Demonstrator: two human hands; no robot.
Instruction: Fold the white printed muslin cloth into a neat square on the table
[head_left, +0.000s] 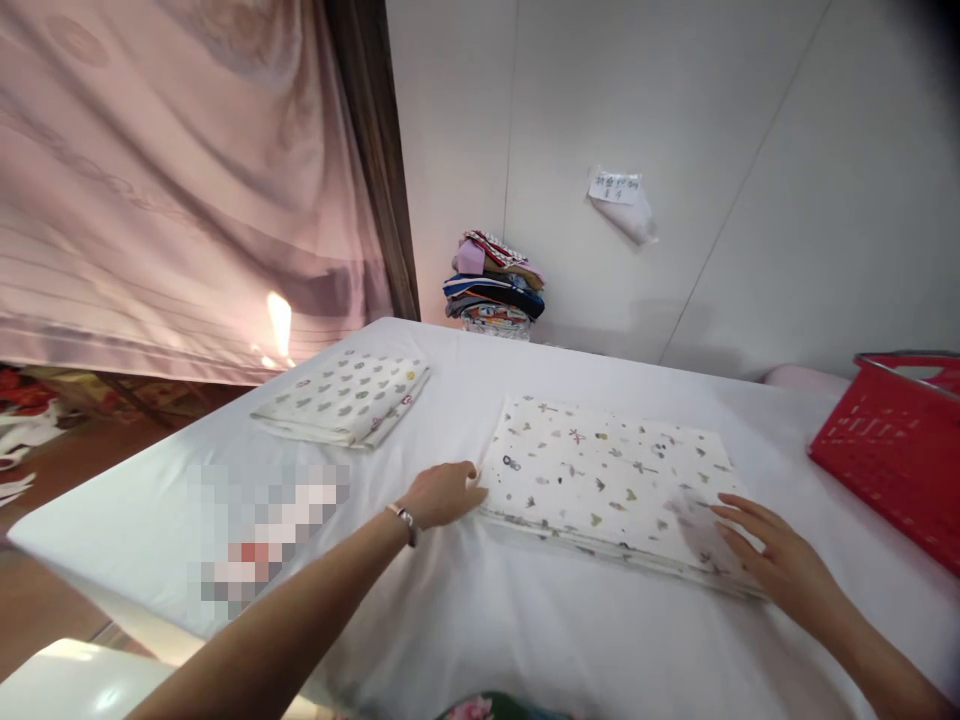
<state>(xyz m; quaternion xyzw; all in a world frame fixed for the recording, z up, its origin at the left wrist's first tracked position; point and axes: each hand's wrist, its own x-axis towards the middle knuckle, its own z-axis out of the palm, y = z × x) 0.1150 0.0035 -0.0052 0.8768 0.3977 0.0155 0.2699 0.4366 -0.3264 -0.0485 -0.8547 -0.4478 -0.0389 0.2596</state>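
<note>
On the white-covered table [465, 370], as the head view shows it, you have the patterned cloth [607, 470] lying flat in front of you, folded into a rectangle whose layers show along the near edge. Your left hand [441, 495] is at its left edge, thumb and fingertips close to the fold; you may be pinching the layers there, but I cannot tell. Your right hand [780, 560] is by the near right corner with its fingers spread, not closed on anything; whether they touch the cloth is unclear.

If you pull with one side only, the top layer could slide over those beneath and leave the near edges uneven. Catching just one layer at the left could open the fold or skew it. The table's cover has wrinkles near you, so a dragging hand might bunch it under the cloth. A wide sweep to the left could disturb the second folded cloth [341, 395], which lies apart near the far left edge; one to the right might knock the red basket [892, 450].
</note>
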